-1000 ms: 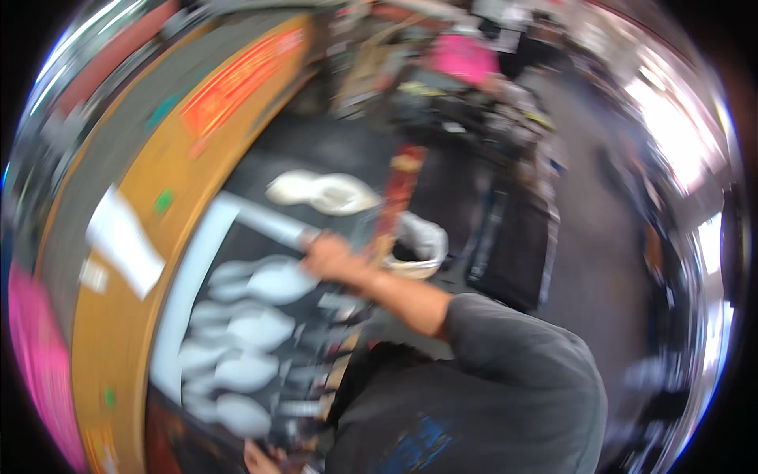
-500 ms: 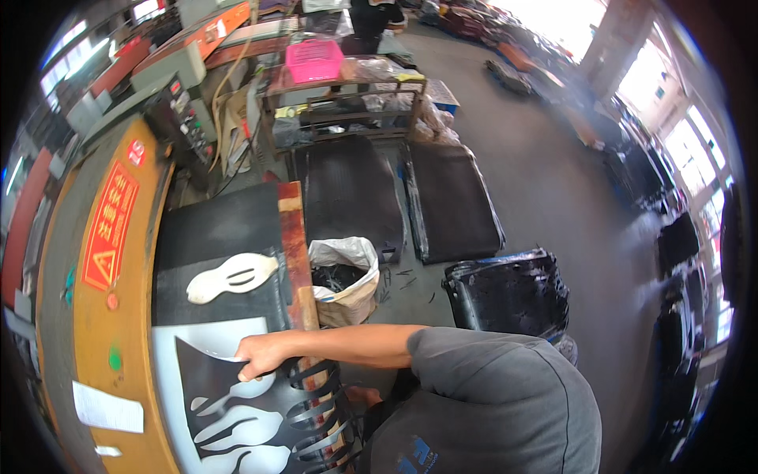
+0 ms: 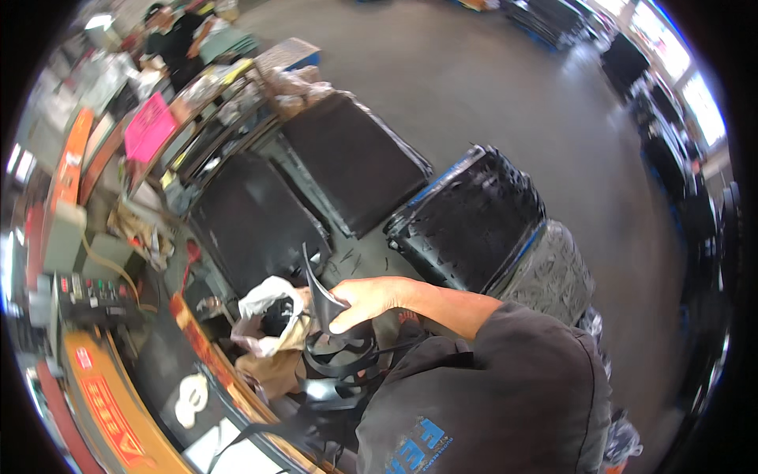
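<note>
My right hand [image 3: 369, 302] is closed on the edge of a black scrap sheet [image 3: 321, 303], thumb on the near side. Strips and loops of the sheet with cut-out gaps hang below the hand and trail toward the worktable. Just left of it stands a white woven sack [image 3: 267, 294] with its mouth wide and dark scraps inside. On the table lie a cream-coloured shaped cutting form [image 3: 191, 400] and a white board [image 3: 229, 452], partly covered by a dark strip. My left hand is out of view.
An orange-yellow machine beam [image 3: 103, 403] borders the table, with a control panel [image 3: 87, 291] beyond it. Stacks of black sheets [image 3: 355, 162] lie on the floor ahead. A pink basket [image 3: 148, 128] sits on a rack; another person [image 3: 175, 43] stands at the far left.
My right hand has lifted the cut black sheet off the white board and carried it right, beside the sack. The whole view has turned rightward.
</note>
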Action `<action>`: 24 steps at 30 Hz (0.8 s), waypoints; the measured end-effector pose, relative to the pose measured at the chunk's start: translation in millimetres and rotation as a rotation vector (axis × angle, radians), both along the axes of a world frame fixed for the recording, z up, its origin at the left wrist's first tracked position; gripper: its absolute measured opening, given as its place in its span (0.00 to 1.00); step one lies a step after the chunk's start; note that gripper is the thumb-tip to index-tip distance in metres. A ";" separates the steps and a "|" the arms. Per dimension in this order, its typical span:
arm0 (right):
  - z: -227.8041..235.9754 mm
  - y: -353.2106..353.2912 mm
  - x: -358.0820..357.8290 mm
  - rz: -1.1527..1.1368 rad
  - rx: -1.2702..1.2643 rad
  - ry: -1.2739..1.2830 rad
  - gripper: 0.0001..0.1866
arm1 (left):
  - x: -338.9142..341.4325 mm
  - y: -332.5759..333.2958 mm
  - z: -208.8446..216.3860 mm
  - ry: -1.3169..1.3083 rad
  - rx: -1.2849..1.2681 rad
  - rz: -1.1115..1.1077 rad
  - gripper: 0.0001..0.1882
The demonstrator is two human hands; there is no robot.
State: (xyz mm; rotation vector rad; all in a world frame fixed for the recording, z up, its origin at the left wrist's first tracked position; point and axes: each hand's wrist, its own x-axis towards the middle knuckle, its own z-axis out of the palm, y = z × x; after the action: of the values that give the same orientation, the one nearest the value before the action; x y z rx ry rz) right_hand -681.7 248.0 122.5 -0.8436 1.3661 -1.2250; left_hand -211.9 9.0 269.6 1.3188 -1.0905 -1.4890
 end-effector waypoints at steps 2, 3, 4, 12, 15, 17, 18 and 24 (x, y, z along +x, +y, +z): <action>-6.9 29.9 -20.2 -0.141 0.130 -0.032 0.21 | -49.8 -5.5 -10.0 -0.166 -0.091 -0.123 0.05; -11.2 51.7 -26.9 -0.237 0.106 -0.004 0.20 | -80.6 -18.2 -16.4 -0.215 -0.102 -0.213 0.06; -16.4 75.2 -30.8 -0.324 0.081 0.009 0.19 | -110.2 -28.3 -22.9 -0.269 -0.108 -0.296 0.08; -55.5 205.6 45.2 -0.765 0.326 -0.151 0.18 | -325.7 -54.2 -73.4 -0.268 -0.032 -1.096 0.15; -55.5 218.1 86.5 -0.977 0.248 -0.075 0.16 | -398.5 -55.0 -96.7 -0.422 0.031 -1.330 0.17; -50.3 221.8 105.0 -1.021 0.353 -0.151 0.16 | -438.2 -45.8 -105.9 -0.529 0.028 -1.495 0.16; -45.6 223.2 113.3 -1.038 0.400 -0.191 0.17 | -458.5 -37.2 -108.3 -0.573 0.031 -1.578 0.15; -62.6 254.1 125.1 -1.394 0.495 -0.222 0.15 | -577.6 64.4 -105.2 -0.672 -0.129 -1.840 0.16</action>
State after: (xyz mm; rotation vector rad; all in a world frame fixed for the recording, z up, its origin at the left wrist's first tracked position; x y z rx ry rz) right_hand -556.6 502.1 60.0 0.7680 1.9711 -1.7330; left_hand -789.4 73.4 164.4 0.3991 -3.2360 -1.9542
